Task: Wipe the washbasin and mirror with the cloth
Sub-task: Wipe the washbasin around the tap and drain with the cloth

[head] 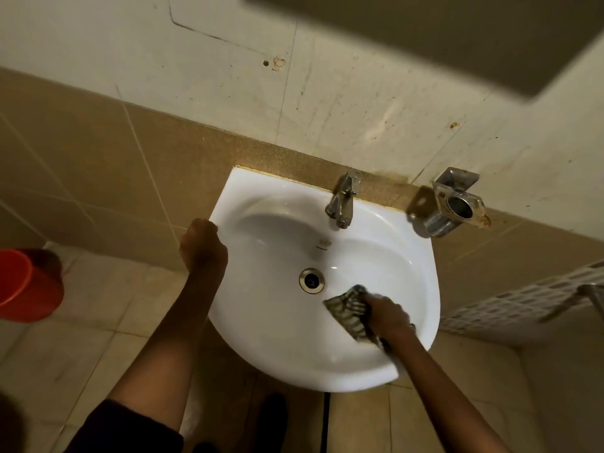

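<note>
A white washbasin [268,322] hangs on the tiled wall, with a metal tap [343,199] at its back and a round drain [311,280] in the bowl. My right hand [387,313] presses a striped grey-and-white cloth [349,310] against the inside of the bowl, to the right of the drain. My left hand [202,245] grips the basin's left rim with closed fingers. The dark underside of the mirror [441,34] shows at the top right, blurred.
A metal holder [457,204] is fixed to the wall right of the tap. A red bucket [26,286] stands on the floor at the left. A white perforated rack [523,299] sits at the right. My shoes [271,420] show below the basin.
</note>
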Demonstrator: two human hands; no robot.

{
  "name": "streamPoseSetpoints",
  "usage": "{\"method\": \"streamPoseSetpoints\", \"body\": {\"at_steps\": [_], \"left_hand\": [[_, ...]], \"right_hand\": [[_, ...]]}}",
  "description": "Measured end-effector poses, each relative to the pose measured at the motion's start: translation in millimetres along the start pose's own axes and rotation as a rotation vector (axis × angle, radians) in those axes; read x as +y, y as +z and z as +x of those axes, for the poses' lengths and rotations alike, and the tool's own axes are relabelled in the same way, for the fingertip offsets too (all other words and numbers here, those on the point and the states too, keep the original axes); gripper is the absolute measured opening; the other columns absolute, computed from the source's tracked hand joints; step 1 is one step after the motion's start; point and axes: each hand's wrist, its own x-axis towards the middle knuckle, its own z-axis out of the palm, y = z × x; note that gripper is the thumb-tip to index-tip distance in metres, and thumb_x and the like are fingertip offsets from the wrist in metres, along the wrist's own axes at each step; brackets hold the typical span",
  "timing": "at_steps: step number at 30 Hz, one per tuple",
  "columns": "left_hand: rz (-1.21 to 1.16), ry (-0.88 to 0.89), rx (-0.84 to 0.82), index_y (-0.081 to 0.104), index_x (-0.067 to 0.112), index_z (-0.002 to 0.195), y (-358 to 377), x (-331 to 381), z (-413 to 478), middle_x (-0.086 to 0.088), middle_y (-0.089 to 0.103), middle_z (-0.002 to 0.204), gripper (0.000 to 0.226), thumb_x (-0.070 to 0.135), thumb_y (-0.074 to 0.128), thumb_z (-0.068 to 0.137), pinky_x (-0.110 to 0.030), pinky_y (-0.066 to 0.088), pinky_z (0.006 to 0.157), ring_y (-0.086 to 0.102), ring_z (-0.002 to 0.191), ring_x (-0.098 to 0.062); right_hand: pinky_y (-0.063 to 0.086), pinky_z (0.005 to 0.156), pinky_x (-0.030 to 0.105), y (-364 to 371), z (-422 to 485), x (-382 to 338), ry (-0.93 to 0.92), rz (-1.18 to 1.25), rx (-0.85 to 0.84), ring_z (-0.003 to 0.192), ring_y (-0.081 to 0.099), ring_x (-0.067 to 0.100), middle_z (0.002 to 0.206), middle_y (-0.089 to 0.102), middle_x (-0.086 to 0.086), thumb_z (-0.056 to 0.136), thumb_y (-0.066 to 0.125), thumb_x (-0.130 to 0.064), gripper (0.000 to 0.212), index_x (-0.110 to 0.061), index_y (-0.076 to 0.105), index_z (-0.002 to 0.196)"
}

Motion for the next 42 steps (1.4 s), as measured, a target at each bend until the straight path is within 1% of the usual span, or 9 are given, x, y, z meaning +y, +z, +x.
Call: {"method": "streamPoseSetpoints", "body": {"at_steps": [5, 13, 19, 25, 28, 31, 34, 37, 42], "left_hand": [[-0.021, -0.005, 0.006, 0.066, -0.001, 0.109, 1, -2, 6, -0.020, 0.064, 0.116, 0.026, -0.001, 0.058, 0.084, -0.043, 0.049, 0.092, 0.061, 0.108, -0.040], [0.073, 0.016, -0.054, 0.059, -0.007, 0.114, -1, 4, 4, -0.023, 0.062, 0.115, 0.030, -0.004, 0.060, 0.084, -0.042, 0.051, 0.090, 0.062, 0.107, -0.040], [0.130, 0.107, -0.259, 0.065, 0.011, 0.117, -26, -18, 12, -0.015, 0.063, 0.118, 0.039, 0.018, 0.072, 0.080, -0.036, 0.048, 0.089, 0.059, 0.112, -0.032], [-0.017, 0.041, -0.359, 0.062, 0.011, 0.125, -37, -8, 11, -0.010, 0.056, 0.134, 0.044, 0.024, 0.067, 0.083, -0.033, 0.042, 0.100, 0.052, 0.125, -0.027], [-0.223, 0.013, -0.273, 0.071, 0.011, 0.105, -43, 6, 1, -0.008, 0.067, 0.119, 0.027, 0.028, 0.064, 0.085, -0.032, 0.046, 0.092, 0.060, 0.114, -0.029], [-0.429, -0.027, -0.252, 0.072, 0.003, 0.075, -54, 24, -15, -0.018, 0.074, 0.089, 0.043, 0.042, 0.058, 0.088, -0.035, 0.052, 0.077, 0.069, 0.085, -0.034], [-0.654, -0.052, -0.630, 0.073, 0.000, 0.077, -63, 51, -37, -0.023, 0.074, 0.090, 0.067, 0.059, 0.045, 0.089, -0.030, 0.056, 0.064, 0.067, 0.064, -0.029], [-0.774, 0.033, -1.015, 0.072, 0.005, 0.093, -62, 82, -58, -0.014, 0.076, 0.092, 0.078, 0.069, 0.029, 0.088, -0.027, 0.057, 0.072, 0.071, 0.077, -0.020], [-1.036, 0.122, -1.146, 0.069, 0.012, 0.112, -63, 112, -71, -0.012, 0.072, 0.113, 0.051, 0.052, 0.053, 0.086, -0.032, 0.057, 0.086, 0.070, 0.099, -0.023]], "right_hand": [[0.045, 0.094, 0.040, 2, 8, -28, 0.092, 0.104, -0.027, 0.116, 0.055, 0.034, 0.129, 0.054, 0.015, 0.087, 0.050, -0.023, 0.057, -0.026, 0.030, 0.140], [0.045, 0.084, 0.038, 17, -33, -203, -0.341, 0.516, -0.268, 0.106, 0.058, 0.041, 0.122, 0.059, 0.022, 0.096, 0.038, -0.039, 0.059, -0.031, 0.010, 0.148], [0.048, 0.090, 0.036, -6, -62, -195, -0.545, 0.485, -0.408, 0.111, 0.058, 0.033, 0.130, 0.055, 0.016, 0.084, 0.050, -0.061, 0.079, -0.027, 0.015, 0.147], [0.046, 0.089, 0.031, -25, -80, -180, -0.609, 0.606, -0.412, 0.116, 0.054, 0.028, 0.130, 0.055, 0.012, 0.082, 0.067, -0.018, 0.060, -0.021, 0.039, 0.135], [0.053, 0.079, 0.024, -40, -82, -157, -0.594, 0.905, -0.500, 0.099, 0.063, 0.017, 0.115, 0.061, 0.006, 0.083, 0.061, -0.004, 0.043, -0.019, 0.054, 0.123], [0.056, 0.065, 0.023, -64, -81, -133, -0.399, 1.330, -0.332, 0.079, 0.068, 0.013, 0.098, 0.068, 0.003, 0.081, 0.061, 0.005, 0.042, -0.024, 0.060, 0.113], [0.054, 0.057, 0.025, -92, -79, -116, -0.267, 1.438, -0.061, 0.065, 0.066, 0.015, 0.090, 0.066, 0.010, 0.082, 0.058, 0.004, 0.041, -0.012, 0.056, 0.120], [0.050, 0.066, 0.017, -118, -89, -109, -0.288, 1.198, 0.231, 0.082, 0.063, 0.013, 0.097, 0.066, 0.000, 0.081, 0.063, -0.012, 0.041, -0.018, 0.056, 0.121], [0.051, 0.094, 0.032, -156, -111, -106, -0.441, 0.951, 0.296, 0.102, 0.058, 0.018, 0.112, 0.058, 0.004, 0.087, 0.057, -0.023, 0.055, -0.028, 0.042, 0.139]]}}
